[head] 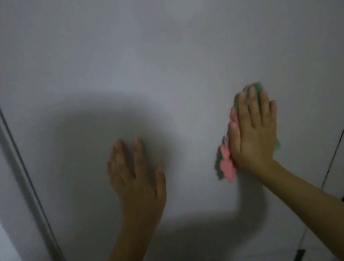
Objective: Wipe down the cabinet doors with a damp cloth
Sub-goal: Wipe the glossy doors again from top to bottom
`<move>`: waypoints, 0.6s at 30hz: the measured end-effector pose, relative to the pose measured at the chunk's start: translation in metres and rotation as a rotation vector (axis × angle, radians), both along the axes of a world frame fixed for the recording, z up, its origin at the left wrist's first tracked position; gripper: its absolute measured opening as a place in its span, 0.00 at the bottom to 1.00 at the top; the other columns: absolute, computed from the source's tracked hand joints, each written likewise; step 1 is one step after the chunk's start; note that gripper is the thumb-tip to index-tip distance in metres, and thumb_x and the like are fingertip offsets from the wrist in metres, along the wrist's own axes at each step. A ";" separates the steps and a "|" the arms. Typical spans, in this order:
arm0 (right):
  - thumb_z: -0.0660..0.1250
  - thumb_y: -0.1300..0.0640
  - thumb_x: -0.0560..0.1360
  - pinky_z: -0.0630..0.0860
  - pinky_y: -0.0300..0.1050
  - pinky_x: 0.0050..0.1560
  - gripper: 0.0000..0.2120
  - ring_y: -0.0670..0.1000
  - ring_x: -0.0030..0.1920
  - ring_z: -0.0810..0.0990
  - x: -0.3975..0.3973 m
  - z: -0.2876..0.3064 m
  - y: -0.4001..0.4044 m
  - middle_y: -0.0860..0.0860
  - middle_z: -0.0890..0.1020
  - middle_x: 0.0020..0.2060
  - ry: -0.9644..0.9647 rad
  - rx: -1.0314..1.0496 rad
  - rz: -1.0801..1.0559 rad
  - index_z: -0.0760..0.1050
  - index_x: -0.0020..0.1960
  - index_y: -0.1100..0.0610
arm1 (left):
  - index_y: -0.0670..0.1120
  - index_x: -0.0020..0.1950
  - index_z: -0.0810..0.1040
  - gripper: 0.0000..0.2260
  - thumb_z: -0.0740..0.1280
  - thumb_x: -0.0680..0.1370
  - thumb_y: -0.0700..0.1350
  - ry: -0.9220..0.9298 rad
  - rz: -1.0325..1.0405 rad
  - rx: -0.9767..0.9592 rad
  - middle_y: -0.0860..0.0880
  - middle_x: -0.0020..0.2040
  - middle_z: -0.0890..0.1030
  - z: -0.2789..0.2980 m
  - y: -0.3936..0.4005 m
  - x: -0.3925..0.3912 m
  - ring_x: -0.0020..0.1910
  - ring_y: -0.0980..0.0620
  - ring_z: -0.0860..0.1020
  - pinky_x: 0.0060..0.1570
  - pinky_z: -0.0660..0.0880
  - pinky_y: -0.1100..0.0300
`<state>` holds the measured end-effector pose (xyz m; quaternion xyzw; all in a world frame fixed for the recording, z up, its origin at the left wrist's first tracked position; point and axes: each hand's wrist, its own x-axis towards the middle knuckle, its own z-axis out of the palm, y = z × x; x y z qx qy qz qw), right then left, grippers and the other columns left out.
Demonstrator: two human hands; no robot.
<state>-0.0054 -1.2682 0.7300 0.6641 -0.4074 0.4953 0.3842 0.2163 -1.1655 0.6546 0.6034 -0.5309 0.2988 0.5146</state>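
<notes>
My right hand [253, 131] presses flat, fingers straight and together, pinning the cloth [227, 165] against the white cabinet door [160, 54]. That grip is a flat press, not a clench. The cloth's long axis runs from 12 to 6 o'clock, pink showing at the hand's 8 o'clock edge, green at 12. My left hand [135, 173] rests with fingers spread on the door, at 9 o'clock, well apart. Unwiped-looking door lies mostly toward 12 and 9.

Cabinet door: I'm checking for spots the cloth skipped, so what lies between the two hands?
In the head view, only bare white door, partly shadowed, lies between the left hand and the right hand pressing the cloth.
</notes>
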 end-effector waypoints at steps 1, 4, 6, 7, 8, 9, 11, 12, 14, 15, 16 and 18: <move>0.51 0.52 0.80 0.46 0.57 0.75 0.28 0.60 0.76 0.51 0.021 0.014 0.001 0.62 0.59 0.74 -0.171 -0.007 0.005 0.53 0.77 0.61 | 0.42 0.75 0.61 0.28 0.58 0.77 0.52 -0.018 -0.008 -0.024 0.33 0.73 0.58 -0.004 -0.004 0.006 0.72 0.36 0.58 0.69 0.58 0.38; 0.52 0.52 0.78 0.47 0.58 0.74 0.29 0.61 0.75 0.53 0.094 0.002 0.018 0.59 0.57 0.75 -0.068 -0.068 0.094 0.55 0.76 0.62 | 0.42 0.73 0.63 0.27 0.58 0.76 0.53 -0.089 0.001 -0.120 0.32 0.72 0.61 -0.014 -0.016 0.017 0.71 0.35 0.60 0.68 0.59 0.40; 0.53 0.52 0.78 0.50 0.59 0.74 0.27 0.59 0.75 0.55 0.097 -0.030 0.021 0.56 0.58 0.75 0.301 -0.138 0.140 0.58 0.76 0.59 | 0.43 0.72 0.66 0.26 0.58 0.76 0.53 -0.123 0.031 -0.157 0.31 0.72 0.62 -0.015 -0.023 0.025 0.71 0.34 0.61 0.68 0.59 0.39; 0.53 0.52 0.79 0.52 0.59 0.74 0.26 0.58 0.75 0.56 0.084 -0.043 0.020 0.56 0.59 0.75 0.422 -0.205 0.142 0.59 0.75 0.58 | 0.43 0.72 0.68 0.26 0.57 0.76 0.53 -0.130 0.046 -0.196 0.32 0.72 0.63 -0.022 -0.022 0.030 0.71 0.35 0.61 0.68 0.58 0.39; 0.52 0.52 0.80 0.53 0.58 0.74 0.25 0.57 0.75 0.57 0.070 -0.043 0.015 0.56 0.60 0.75 0.471 -0.234 0.126 0.60 0.75 0.58 | 0.44 0.72 0.68 0.26 0.56 0.77 0.54 -0.116 0.041 -0.213 0.33 0.72 0.62 -0.024 -0.020 0.035 0.72 0.35 0.60 0.69 0.56 0.39; 0.51 0.51 0.80 0.53 0.58 0.74 0.25 0.56 0.76 0.57 0.058 -0.035 0.008 0.56 0.60 0.75 0.471 -0.229 0.097 0.59 0.76 0.57 | 0.45 0.73 0.68 0.26 0.55 0.77 0.55 -0.086 0.022 -0.191 0.34 0.73 0.61 -0.021 -0.020 0.039 0.73 0.36 0.58 0.71 0.53 0.40; 0.47 0.50 0.81 0.49 0.55 0.75 0.26 0.54 0.77 0.52 0.056 -0.022 0.003 0.55 0.56 0.76 0.310 -0.192 0.043 0.53 0.77 0.56 | 0.49 0.74 0.66 0.27 0.51 0.77 0.58 -0.060 0.006 -0.170 0.37 0.75 0.59 -0.027 -0.017 0.046 0.75 0.39 0.54 0.72 0.49 0.42; 0.46 0.49 0.81 0.45 0.54 0.76 0.27 0.53 0.77 0.48 0.066 -0.018 0.006 0.55 0.52 0.77 0.165 -0.175 0.033 0.49 0.78 0.56 | 0.50 0.75 0.65 0.28 0.50 0.77 0.59 -0.053 0.009 -0.171 0.38 0.76 0.58 -0.032 -0.015 0.049 0.75 0.40 0.53 0.72 0.47 0.43; 0.43 0.48 0.80 0.38 0.52 0.76 0.28 0.52 0.77 0.41 0.106 -0.025 0.014 0.54 0.46 0.78 -0.060 -0.140 0.047 0.45 0.78 0.55 | 0.50 0.75 0.65 0.30 0.48 0.76 0.60 -0.074 0.048 -0.168 0.38 0.76 0.58 -0.045 -0.014 0.052 0.75 0.40 0.54 0.72 0.47 0.43; 0.43 0.48 0.80 0.37 0.52 0.75 0.28 0.53 0.77 0.40 0.130 -0.040 0.018 0.54 0.45 0.78 -0.061 -0.149 0.066 0.43 0.78 0.55 | 0.49 0.74 0.66 0.31 0.48 0.75 0.61 -0.089 0.080 -0.179 0.37 0.75 0.59 -0.052 -0.013 0.054 0.75 0.39 0.55 0.72 0.48 0.42; 0.43 0.47 0.81 0.37 0.52 0.75 0.28 0.53 0.77 0.39 0.148 -0.062 0.021 0.54 0.44 0.78 0.017 -0.170 0.083 0.43 0.78 0.55 | 0.48 0.73 0.67 0.31 0.48 0.74 0.61 -0.093 0.108 -0.190 0.36 0.75 0.60 -0.062 -0.010 0.057 0.75 0.38 0.56 0.71 0.49 0.41; 0.45 0.48 0.81 0.42 0.54 0.75 0.28 0.54 0.77 0.45 0.154 -0.114 0.025 0.54 0.49 0.77 0.266 -0.224 0.080 0.49 0.78 0.56 | 0.47 0.73 0.68 0.32 0.47 0.74 0.61 -0.098 0.167 -0.182 0.36 0.74 0.61 -0.087 -0.003 0.065 0.74 0.37 0.57 0.71 0.49 0.40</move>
